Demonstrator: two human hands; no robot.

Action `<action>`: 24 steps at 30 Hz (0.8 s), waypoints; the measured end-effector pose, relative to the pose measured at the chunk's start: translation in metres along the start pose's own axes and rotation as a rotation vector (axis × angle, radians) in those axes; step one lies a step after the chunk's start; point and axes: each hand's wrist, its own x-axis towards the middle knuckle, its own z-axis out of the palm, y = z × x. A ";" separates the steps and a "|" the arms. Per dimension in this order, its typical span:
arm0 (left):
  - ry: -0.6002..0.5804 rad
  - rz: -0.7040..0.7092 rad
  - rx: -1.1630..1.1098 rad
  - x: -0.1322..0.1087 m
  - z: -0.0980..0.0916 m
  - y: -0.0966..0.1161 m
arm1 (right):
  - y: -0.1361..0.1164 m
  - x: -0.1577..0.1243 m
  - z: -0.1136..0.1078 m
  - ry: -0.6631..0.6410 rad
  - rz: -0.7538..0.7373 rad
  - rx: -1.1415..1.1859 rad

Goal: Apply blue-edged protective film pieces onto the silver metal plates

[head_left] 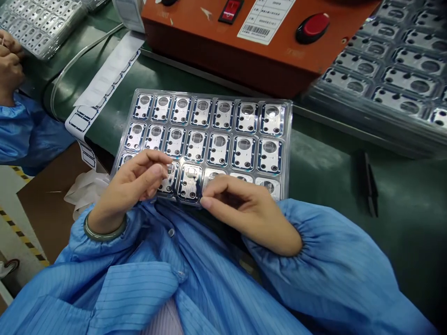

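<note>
A clear plastic tray (288,139) of small metal parts with dark blue borders lies on the green mat in front of me. My left hand (134,186) hovers over the tray's near row, fingers curled with thumb and fingertips pinched together by a part. My right hand (249,209) rests at the tray's near edge, fingers pinched beside a blue-bordered part (190,184) in the front row. What either pinch holds is too small to make out. Both wrists wear blue gown sleeves, and a green bangle (104,232) is on the left wrist.
An orange machine box (251,51) with a red button stands behind the tray. Stacked trays of parts (391,70) sit at the right, more trays (38,23) at the far left. Black tweezers (370,184) lie right of the tray. A label strip (104,81) runs left. Another person's hand (9,60) is at the left edge.
</note>
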 end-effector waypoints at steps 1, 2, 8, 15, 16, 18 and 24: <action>0.017 0.015 0.014 -0.001 -0.001 -0.001 | 0.001 0.001 0.000 0.029 0.049 0.052; 0.016 0.020 0.035 -0.001 -0.001 -0.002 | 0.002 0.002 0.000 0.051 0.085 0.104; -0.112 -0.011 0.280 -0.002 0.010 0.002 | 0.002 0.007 0.000 0.106 0.156 0.269; -0.049 -0.017 0.287 0.002 0.015 0.001 | 0.003 0.005 0.003 0.111 0.138 0.289; -0.046 -0.012 0.290 0.002 0.015 0.001 | 0.003 0.005 0.004 0.112 0.130 0.285; -0.042 -0.004 0.299 0.002 0.016 0.000 | 0.003 0.004 0.005 0.118 0.114 0.267; -0.021 0.064 0.421 -0.004 0.024 0.005 | -0.003 -0.008 -0.001 0.182 0.028 0.022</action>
